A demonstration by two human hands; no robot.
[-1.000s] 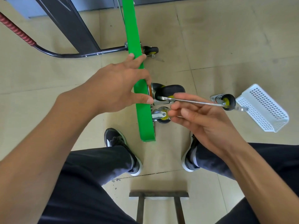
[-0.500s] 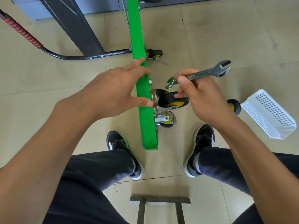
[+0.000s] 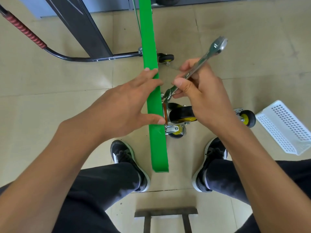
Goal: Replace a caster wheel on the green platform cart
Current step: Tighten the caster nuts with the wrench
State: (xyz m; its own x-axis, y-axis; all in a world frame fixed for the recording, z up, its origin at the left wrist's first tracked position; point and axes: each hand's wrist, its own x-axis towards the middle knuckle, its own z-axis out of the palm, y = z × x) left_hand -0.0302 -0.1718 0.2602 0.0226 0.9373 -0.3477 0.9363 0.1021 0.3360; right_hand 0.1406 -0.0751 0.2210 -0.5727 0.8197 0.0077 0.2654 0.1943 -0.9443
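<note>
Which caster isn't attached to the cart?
The loose caster on the floor beside the white basket, right of the right hand. The others sit against the green platform.

On my side of the upended green platform (image 3: 152, 101) the way in is tight: my left hand (image 3: 124, 106) lies across its edge, my right hand (image 3: 202, 96) and its wrench (image 3: 195, 69) fill the gap above the big caster wheel (image 3: 181, 113), and a smaller caster (image 3: 175, 132) sits just below. To the right, a loose caster (image 3: 246, 118) and the white basket (image 3: 286, 126) block the floor. Bare tile lies open beyond the wrench, upper right. Left of the platform, the handle bar (image 3: 75, 58) and a dark post (image 3: 84, 27) bar the far side; nearer tile is free.
</note>
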